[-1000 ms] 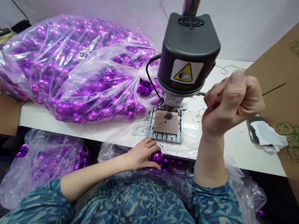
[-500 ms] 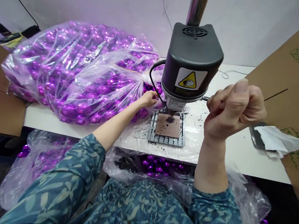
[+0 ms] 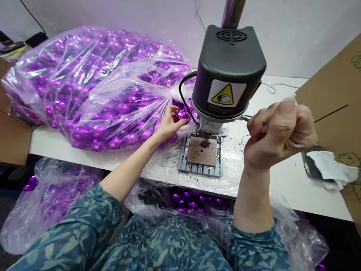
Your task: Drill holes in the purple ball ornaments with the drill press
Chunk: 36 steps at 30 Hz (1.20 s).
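Between the fingertips of my left hand (image 3: 169,124) is a shiny purple faceted ball (image 3: 183,115), at the mouth of a large clear bag (image 3: 108,91) full of such balls. My right hand (image 3: 278,129) is closed in a fist around the end of a metal lever (image 3: 246,117) on a black drill press (image 3: 230,72). Below the drill head a brown square board (image 3: 202,156) with a small hole lies on the slotted metal base (image 3: 182,167). Dark shavings cover part of the board; the drill tip is mostly hidden.
Cardboard boxes flank the white table (image 3: 277,186): one box (image 3: 341,103) at right, another box (image 3: 4,124) at left. A phone (image 3: 310,164) lies partly under white tissue (image 3: 332,168). More purple balls (image 3: 190,199) sit in plastic below the table's front edge.
My left hand has drawn back slightly toward me and left from behind the cable, now showing a purple ball in its fingers. My right hand stays on the lever.
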Each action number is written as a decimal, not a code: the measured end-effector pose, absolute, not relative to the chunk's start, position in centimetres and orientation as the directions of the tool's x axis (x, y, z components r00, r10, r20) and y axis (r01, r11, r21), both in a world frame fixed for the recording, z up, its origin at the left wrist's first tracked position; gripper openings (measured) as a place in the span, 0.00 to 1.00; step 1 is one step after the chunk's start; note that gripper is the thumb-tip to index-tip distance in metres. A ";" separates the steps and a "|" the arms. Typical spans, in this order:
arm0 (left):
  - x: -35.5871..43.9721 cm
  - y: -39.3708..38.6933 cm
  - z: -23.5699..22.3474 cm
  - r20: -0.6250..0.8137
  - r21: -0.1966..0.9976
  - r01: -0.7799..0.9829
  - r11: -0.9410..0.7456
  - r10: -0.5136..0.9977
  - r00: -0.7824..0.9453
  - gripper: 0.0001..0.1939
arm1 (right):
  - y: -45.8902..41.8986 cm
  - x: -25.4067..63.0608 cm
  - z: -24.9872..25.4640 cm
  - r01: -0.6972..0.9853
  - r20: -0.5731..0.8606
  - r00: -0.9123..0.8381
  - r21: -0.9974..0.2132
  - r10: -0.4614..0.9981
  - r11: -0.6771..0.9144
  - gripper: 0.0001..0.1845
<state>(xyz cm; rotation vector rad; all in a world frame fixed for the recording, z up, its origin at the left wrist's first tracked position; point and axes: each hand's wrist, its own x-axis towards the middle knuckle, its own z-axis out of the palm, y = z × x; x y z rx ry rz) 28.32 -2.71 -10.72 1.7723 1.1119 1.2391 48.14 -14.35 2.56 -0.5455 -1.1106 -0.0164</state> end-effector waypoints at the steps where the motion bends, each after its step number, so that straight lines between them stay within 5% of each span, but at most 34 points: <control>1: 27.8 -3.9 -10.5 0.299 0.919 0.196 -0.341 0.930 0.213 0.23 | -14.3 48.1 2.5 0.279 0.857 0.454 -0.397 0.244 0.874 0.26; 4: 26.8 -7.1 -10.5 0.176 0.967 0.098 -0.234 0.898 0.403 0.26 | -14.1 48.1 2.5 0.283 0.865 0.453 -0.367 0.213 0.886 0.25; 8: 27.3 -8.9 -11.9 0.182 0.961 0.089 -0.261 0.842 0.507 0.34 | -14.2 48.0 2.5 0.271 0.854 0.468 -0.383 0.227 0.883 0.25; 15: 28.8 -8.0 -13.4 0.207 0.905 0.181 -0.384 0.771 0.602 0.29 | -14.9 47.9 2.5 0.280 0.852 0.447 -0.422 0.272 0.862 0.23; 22: 29.3 -7.8 -13.4 0.120 0.924 0.205 -0.321 0.756 0.644 0.26 | -14.8 47.9 2.4 0.355 0.844 0.455 -0.465 0.285 0.811 0.25; 36: 31.4 -9.0 -12.7 0.300 0.657 0.415 -0.629 0.723 0.622 0.23 | -14.6 48.0 1.8 0.361 0.787 0.503 -0.567 0.358 0.740 0.25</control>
